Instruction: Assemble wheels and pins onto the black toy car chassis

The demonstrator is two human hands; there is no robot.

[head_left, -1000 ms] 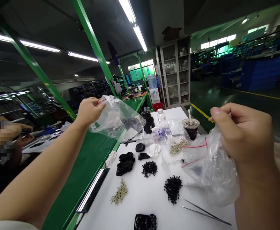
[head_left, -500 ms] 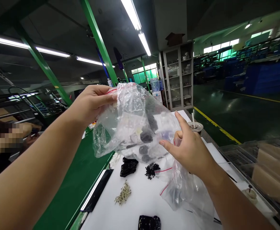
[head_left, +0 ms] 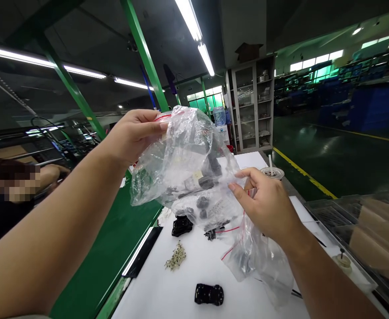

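Observation:
My left hand point(head_left: 131, 135) pinches the red-striped top edge of a clear zip-lock bag point(head_left: 187, 155), holding it up above the white table. Dark parts and a pale label show blurred through its crumpled film. My right hand point(head_left: 269, 206) is closed, thumb and forefinger at the lower right side of this bag. Directly below that hand, more clear zip-lock bags point(head_left: 264, 261) with red strips hang down to the tabletop. Under the raised bag lie black moulded parts point(head_left: 182, 226) and small black pieces point(head_left: 210, 234), the latter partly covered by film.
A small black toy car point(head_left: 209, 294) sits near the table's front, with a pile of tiny pale parts point(head_left: 176, 257) behind it. A lidded cup with a straw point(head_left: 272, 172) and clear trays point(head_left: 330, 208) stand right. Another person point(head_left: 11, 212) is at far left.
My right forefinger has bent down from pointing outward and now meets the bag near my thumb. The view has shifted slightly, and the whole toy car now shows.

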